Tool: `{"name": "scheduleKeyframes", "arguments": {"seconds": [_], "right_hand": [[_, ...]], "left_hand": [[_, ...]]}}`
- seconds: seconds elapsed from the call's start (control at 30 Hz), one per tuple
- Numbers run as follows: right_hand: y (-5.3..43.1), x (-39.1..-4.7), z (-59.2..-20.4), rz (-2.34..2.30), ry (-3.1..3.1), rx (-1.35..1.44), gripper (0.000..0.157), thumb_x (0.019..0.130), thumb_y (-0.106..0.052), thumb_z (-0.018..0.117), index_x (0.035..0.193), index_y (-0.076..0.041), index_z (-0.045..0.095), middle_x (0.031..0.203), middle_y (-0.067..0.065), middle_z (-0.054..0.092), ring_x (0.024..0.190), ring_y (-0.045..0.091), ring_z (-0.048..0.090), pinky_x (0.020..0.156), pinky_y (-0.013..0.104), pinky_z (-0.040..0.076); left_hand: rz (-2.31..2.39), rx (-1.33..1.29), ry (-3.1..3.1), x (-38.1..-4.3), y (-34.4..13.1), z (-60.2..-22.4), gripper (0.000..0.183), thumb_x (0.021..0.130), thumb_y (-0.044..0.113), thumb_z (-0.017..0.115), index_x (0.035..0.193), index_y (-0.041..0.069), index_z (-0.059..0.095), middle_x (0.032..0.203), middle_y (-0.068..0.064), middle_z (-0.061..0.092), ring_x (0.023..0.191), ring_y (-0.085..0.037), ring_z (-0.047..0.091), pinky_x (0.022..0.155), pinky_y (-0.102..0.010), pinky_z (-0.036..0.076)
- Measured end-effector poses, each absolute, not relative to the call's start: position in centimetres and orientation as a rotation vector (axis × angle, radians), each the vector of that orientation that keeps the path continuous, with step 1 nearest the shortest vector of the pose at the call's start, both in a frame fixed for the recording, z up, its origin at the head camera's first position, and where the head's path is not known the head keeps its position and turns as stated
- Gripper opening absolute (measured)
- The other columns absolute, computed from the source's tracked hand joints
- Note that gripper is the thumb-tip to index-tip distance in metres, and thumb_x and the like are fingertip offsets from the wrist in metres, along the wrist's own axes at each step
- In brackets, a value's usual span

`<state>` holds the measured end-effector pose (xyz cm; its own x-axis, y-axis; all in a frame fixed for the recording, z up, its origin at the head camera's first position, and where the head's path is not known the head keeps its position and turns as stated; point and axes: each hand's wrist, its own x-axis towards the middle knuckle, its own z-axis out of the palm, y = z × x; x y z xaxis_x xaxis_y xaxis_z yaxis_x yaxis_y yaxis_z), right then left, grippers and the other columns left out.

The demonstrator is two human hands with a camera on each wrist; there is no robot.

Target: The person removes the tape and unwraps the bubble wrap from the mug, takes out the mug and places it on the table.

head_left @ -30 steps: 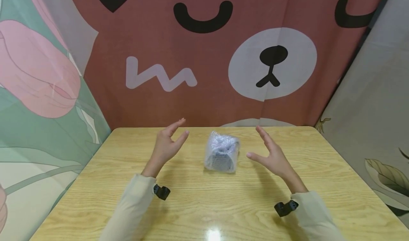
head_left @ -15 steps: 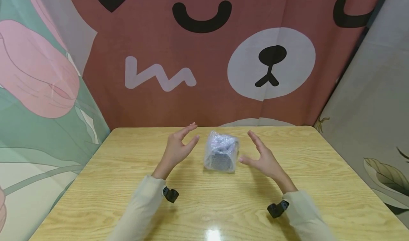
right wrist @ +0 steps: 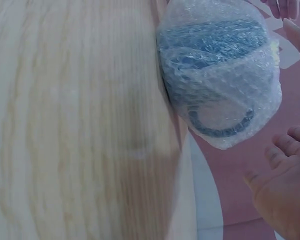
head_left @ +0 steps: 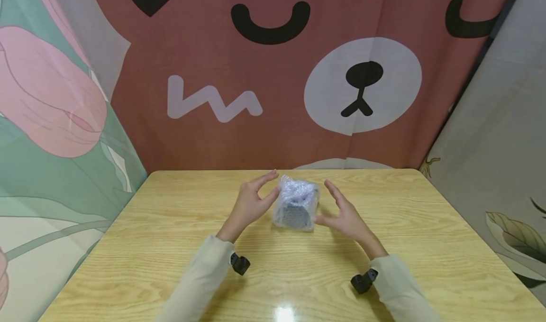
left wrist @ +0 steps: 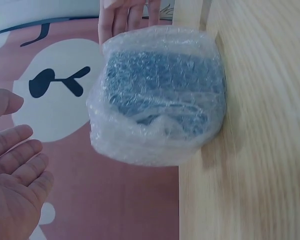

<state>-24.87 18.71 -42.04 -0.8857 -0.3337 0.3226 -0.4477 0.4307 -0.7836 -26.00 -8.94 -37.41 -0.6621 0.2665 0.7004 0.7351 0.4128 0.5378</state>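
Observation:
A bubble-wrapped package (head_left: 295, 206) stands on the wooden table. Through the plastic, the left wrist view shows a dark blue-grey body (left wrist: 155, 85), and the right wrist view a dark curved band (right wrist: 222, 131); what is inside cannot be told. My left hand (head_left: 251, 203) is at its left side, fingers spread and slightly bent, thumb tip close to the wrap. On the right, my right hand (head_left: 347, 220) faces it with thumb and fingers apart. Its thumb tip overlaps the wrap's lower right edge in the head view; whether it touches is unclear.
The light wooden table (head_left: 149, 265) reaches back to a curtain (head_left: 213, 142) printed with a bear. Patterned cloths hang at left (head_left: 55, 179) and right (head_left: 490, 146). Small black cameras sit on the left wrist (head_left: 240, 263) and right wrist (head_left: 364, 281).
Both hands have moved inward towards the package, the left hand to the right and the right hand to the left. The package stays where it was.

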Motion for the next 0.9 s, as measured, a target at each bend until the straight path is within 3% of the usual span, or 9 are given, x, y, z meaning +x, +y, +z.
{"name": "scheduleKeyframes", "arguments": {"seconds": [0.13, 0.17, 0.27, 0.37, 0.43, 0.53, 0.67, 0.77, 0.9], "right_hand": [[18.5, -25.0, -42.4, 1.476, -2.568, 0.695, 0.102, 0.081, -0.029, 0.080, 0.157, -0.016, 0.014, 0.160, 0.011, 0.015, 0.144, 0.033, 0.016, 0.111, 0.059, 0.017], [18.5, -25.1, -42.5, 1.479, -2.569, 0.696, 0.102, 0.081, -0.028, 0.080, 0.157, -0.015, 0.013, 0.160, 0.012, 0.015, 0.144, 0.034, 0.015, 0.111, 0.059, 0.017], [18.5, -25.3, -42.7, 1.480, -2.574, 0.700, 0.102, 0.081, -0.027, 0.080, 0.157, -0.014, 0.013, 0.159, 0.014, 0.015, 0.143, 0.036, 0.015, 0.110, 0.062, 0.017], [18.5, -25.5, -43.0, 1.487, -2.579, 0.714, 0.103, 0.081, -0.026, 0.080, 0.157, -0.014, 0.012, 0.159, 0.015, 0.015, 0.143, 0.037, 0.015, 0.109, 0.063, 0.016], [18.4, -25.5, -43.1, 1.499, -2.585, 0.714, 0.104, 0.080, -0.027, 0.081, 0.157, -0.014, 0.012, 0.160, 0.013, 0.015, 0.144, 0.035, 0.014, 0.110, 0.062, 0.016], [18.2, -25.6, -43.2, 1.507, -2.590, 0.717, 0.105, 0.080, -0.028, 0.082, 0.157, -0.013, 0.012, 0.160, 0.012, 0.015, 0.144, 0.034, 0.014, 0.110, 0.061, 0.016], [18.0, -25.7, -43.4, 1.491, -2.593, 0.710, 0.103, 0.079, -0.027, 0.082, 0.156, -0.009, 0.014, 0.159, 0.015, 0.017, 0.143, 0.036, 0.015, 0.110, 0.062, 0.017], [17.9, -25.9, -43.5, 1.460, -2.603, 0.698, 0.103, 0.079, -0.024, 0.082, 0.155, -0.008, 0.015, 0.158, 0.018, 0.018, 0.142, 0.038, 0.017, 0.109, 0.062, 0.019], [17.8, -26.0, -43.7, 1.452, -2.591, 0.691, 0.102, 0.079, -0.019, 0.082, 0.155, -0.008, 0.016, 0.157, 0.021, 0.019, 0.141, 0.041, 0.019, 0.108, 0.064, 0.020]], "left_hand": [[-1.192, -0.845, -2.170, -25.9, -8.4, -37.5, 0.032, 0.090, 0.011, 0.068, 0.118, -0.005, 0.066, 0.122, -0.018, 0.063, 0.081, -0.026, 0.069, 0.092, -0.043, 0.050], [-1.194, -0.845, -2.176, -25.8, -8.2, -37.6, 0.032, 0.090, 0.012, 0.068, 0.118, -0.004, 0.067, 0.122, -0.017, 0.064, 0.080, -0.026, 0.069, 0.092, -0.042, 0.050], [-1.210, -0.854, -2.192, -25.7, -7.8, -37.6, 0.030, 0.090, 0.012, 0.068, 0.117, -0.003, 0.068, 0.121, -0.016, 0.064, 0.083, -0.024, 0.069, 0.093, -0.041, 0.049], [-1.228, -0.855, -2.202, -25.6, -7.5, -37.6, 0.029, 0.090, 0.012, 0.068, 0.115, -0.002, 0.069, 0.118, -0.016, 0.065, 0.116, -0.026, 0.059, 0.098, -0.041, 0.045], [-1.219, -0.847, -2.211, -25.5, -7.3, -37.6, 0.029, 0.090, 0.012, 0.068, 0.115, -0.002, 0.069, 0.118, -0.016, 0.065, 0.114, -0.026, 0.059, 0.097, -0.041, 0.046], [-1.216, -0.835, -2.225, -25.5, -7.1, -37.8, 0.031, 0.089, 0.010, 0.068, 0.116, -0.003, 0.068, 0.120, -0.016, 0.064, 0.081, -0.026, 0.069, 0.087, -0.040, 0.052], [-1.216, -0.832, -2.243, -25.4, -7.0, -38.1, 0.034, 0.088, 0.009, 0.069, 0.119, -0.004, 0.066, 0.123, -0.017, 0.063, 0.061, -0.030, 0.062, 0.083, -0.043, 0.053], [-1.205, -0.824, -2.244, -25.4, -7.1, -38.2, 0.035, 0.088, 0.008, 0.070, 0.119, -0.005, 0.066, 0.122, -0.018, 0.063, 0.072, -0.029, 0.065, 0.089, -0.045, 0.051], [-1.196, -0.780, -2.264, -25.5, -7.1, -38.3, 0.035, 0.087, 0.007, 0.070, 0.120, -0.004, 0.066, 0.123, -0.016, 0.063, 0.051, -0.013, 0.051, 0.074, -0.038, 0.054]]}}
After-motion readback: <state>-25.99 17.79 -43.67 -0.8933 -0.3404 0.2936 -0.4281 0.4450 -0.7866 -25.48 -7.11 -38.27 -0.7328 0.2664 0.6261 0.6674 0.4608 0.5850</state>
